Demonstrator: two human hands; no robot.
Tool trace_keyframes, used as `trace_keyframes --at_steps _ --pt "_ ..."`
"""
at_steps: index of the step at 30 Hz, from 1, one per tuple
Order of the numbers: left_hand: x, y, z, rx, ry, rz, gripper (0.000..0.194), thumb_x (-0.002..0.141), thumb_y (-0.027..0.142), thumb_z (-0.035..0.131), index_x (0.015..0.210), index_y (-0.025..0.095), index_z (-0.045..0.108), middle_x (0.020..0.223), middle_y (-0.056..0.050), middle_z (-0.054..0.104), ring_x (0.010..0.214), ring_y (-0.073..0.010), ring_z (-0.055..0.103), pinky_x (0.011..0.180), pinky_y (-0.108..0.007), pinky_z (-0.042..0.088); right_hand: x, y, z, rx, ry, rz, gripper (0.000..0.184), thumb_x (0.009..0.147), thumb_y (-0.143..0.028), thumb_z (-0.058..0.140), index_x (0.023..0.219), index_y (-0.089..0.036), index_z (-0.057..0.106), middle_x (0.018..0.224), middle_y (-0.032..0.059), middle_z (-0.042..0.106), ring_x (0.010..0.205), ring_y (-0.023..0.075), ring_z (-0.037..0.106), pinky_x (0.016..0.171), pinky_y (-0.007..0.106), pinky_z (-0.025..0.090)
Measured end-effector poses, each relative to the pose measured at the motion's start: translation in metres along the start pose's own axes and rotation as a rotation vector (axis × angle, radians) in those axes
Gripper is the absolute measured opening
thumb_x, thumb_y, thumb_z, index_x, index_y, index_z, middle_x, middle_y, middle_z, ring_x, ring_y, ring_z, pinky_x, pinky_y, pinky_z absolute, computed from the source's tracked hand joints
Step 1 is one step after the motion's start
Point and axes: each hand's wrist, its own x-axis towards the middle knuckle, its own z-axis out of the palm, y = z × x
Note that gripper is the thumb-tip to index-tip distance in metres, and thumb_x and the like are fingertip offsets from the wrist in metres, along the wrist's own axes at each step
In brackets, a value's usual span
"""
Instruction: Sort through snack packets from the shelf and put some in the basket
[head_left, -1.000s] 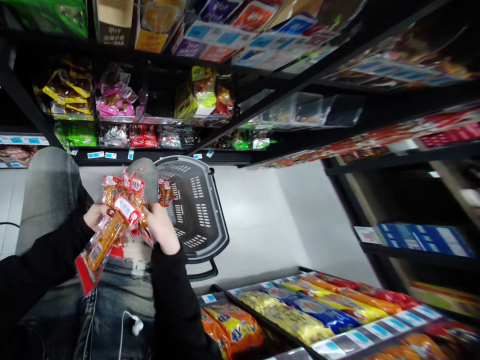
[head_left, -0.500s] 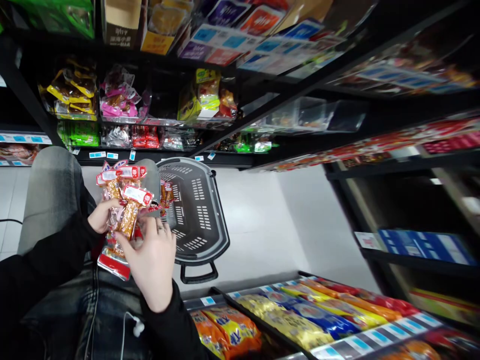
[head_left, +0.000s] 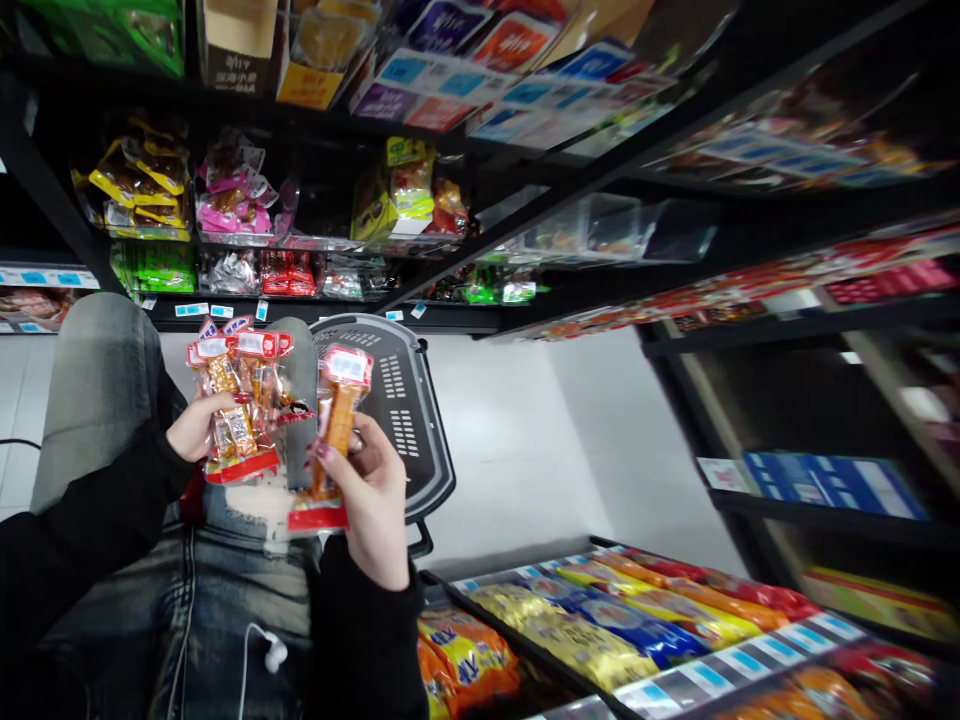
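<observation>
A bunch of clear snack packets (head_left: 236, 400) with red ends and orange-brown contents is gripped in my left hand (head_left: 196, 425), above my knees. My right hand (head_left: 375, 495) pinches a single snack packet (head_left: 337, 415) of the same kind by its side, held upright over the near edge of the shopping basket (head_left: 424, 430). The basket is dark grey with slotted sides and stands on the floor; the packet and my right hand cover part of it, including whatever lies at its left side.
Shelves in front hold bins of wrapped snacks, such as yellow packets (head_left: 142, 185) and pink packets (head_left: 236, 195). At the lower right, a low shelf carries bagged goods (head_left: 562, 630). A white earphone (head_left: 275, 655) hangs over my lap.
My right hand has moved right, away from the bunch, with one packet in it. My left hand has kept the other packets and stayed nearly in place.
</observation>
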Motion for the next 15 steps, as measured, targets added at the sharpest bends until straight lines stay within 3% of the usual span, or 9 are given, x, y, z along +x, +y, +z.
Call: trace_keyframes --at_steps 3,5,7,9,11,15 --pt "0.000 0.002 -0.002 -0.011 -0.055 -0.046 0.049 0.054 0.015 0.061 0.102 0.010 0.059 0.078 -0.010 0.073 0.076 -0.0318 0.070 0.071 -0.045 0.056 0.006 0.010 -0.014 0.610 -0.290 0.056 0.032 0.072 -0.042 0.065 0.095 -0.020 0.057 0.051 -0.0116 0.040 0.030 0.0022 0.032 0.036 0.018 0.032" --pt "0.001 0.002 -0.003 -0.022 -0.061 -0.042 0.054 0.054 0.014 0.062 0.107 0.010 0.057 0.080 -0.010 0.074 0.080 -0.0326 0.069 0.073 -0.046 0.055 0.010 0.020 -0.018 1.000 -0.427 0.028 0.029 0.079 -0.042 0.057 0.097 -0.019 0.058 0.048 -0.0145 0.032 0.023 -0.0026 0.016 0.030 0.013 0.023" --pt "0.002 0.002 -0.004 -0.033 -0.080 -0.060 0.056 0.054 0.013 0.062 0.109 0.009 0.056 0.080 -0.010 0.074 0.083 -0.0336 0.069 0.074 -0.046 0.055 0.013 0.027 -0.019 1.284 -0.537 0.017 0.024 0.086 -0.036 0.050 0.101 -0.019 0.058 0.049 -0.0146 0.033 0.022 -0.0049 0.014 0.028 0.009 0.017" --pt "0.002 0.002 -0.006 -0.048 -0.106 -0.090 0.054 0.055 0.013 0.062 0.109 0.007 0.057 0.081 -0.012 0.074 0.084 -0.0344 0.069 0.075 -0.047 0.055 0.015 0.029 -0.017 1.413 -0.601 0.034 0.022 0.088 -0.030 0.050 0.106 -0.021 0.057 0.050 -0.0134 0.036 0.023 -0.0051 0.020 0.029 0.008 0.016" --pt "0.003 0.002 -0.007 -0.068 -0.115 -0.110 0.053 0.056 0.013 0.060 0.109 0.007 0.058 0.083 -0.012 0.074 0.085 -0.0343 0.068 0.076 -0.047 0.055 0.015 0.024 -0.015 1.424 -0.550 0.070 0.023 0.088 -0.027 0.050 0.110 -0.024 0.057 0.052 -0.0124 0.038 0.026 -0.0038 0.026 0.031 0.008 0.020" --pt "0.004 0.003 -0.006 -0.096 -0.080 -0.152 0.053 0.056 0.011 0.056 0.109 0.006 0.058 0.082 -0.012 0.074 0.084 -0.0327 0.069 0.075 -0.045 0.056 0.016 0.010 -0.009 1.376 -0.198 0.132 0.032 0.091 -0.016 0.041 0.118 -0.029 0.052 0.061 -0.0089 0.039 0.035 0.0001 0.037 0.040 0.012 0.034"
